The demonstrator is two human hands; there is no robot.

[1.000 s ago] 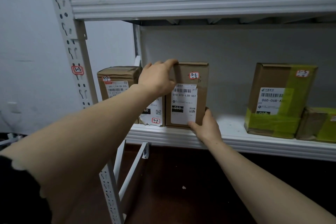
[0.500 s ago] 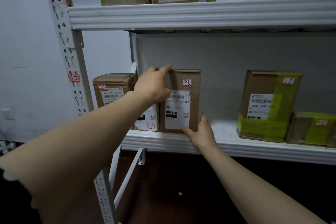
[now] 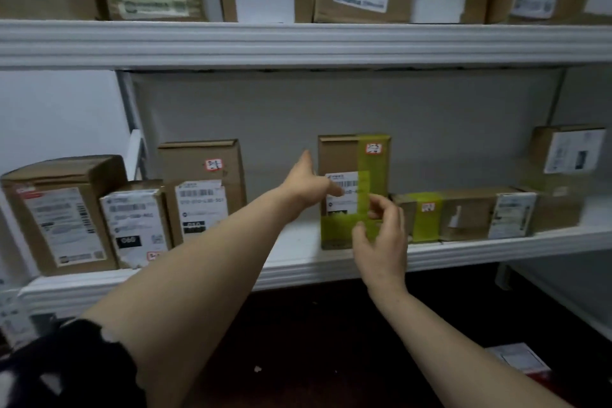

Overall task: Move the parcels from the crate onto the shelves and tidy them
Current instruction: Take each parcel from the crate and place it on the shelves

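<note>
We have swung away from the plain brown carton (image 3: pixel 200 169) to the tall brown cardboard parcel banded in yellow-green tape (image 3: pixel 342 156), upright on the white metal shelf (image 3: pixel 304 253). Our left hand (image 3: pixel 309 184) reaches flat-fingered, our right hand (image 3: pixel 384 238) hovers loosely curled; neither grips. Tidying, we judge: next clasp both sides, slide it past the left hand. Grey panel (image 3: pixel 331 103) behind, dark floor (image 3: pixel 314 341) beneath.

A plain white wall (image 3: pixel 59 116) stands at left; a flat grey panel (image 3: pixel 331 103) backs the white metal shelf rack (image 3: pixel 298 43); dark reddish-brown floor (image 3: pixel 298 341) lies below.
</note>
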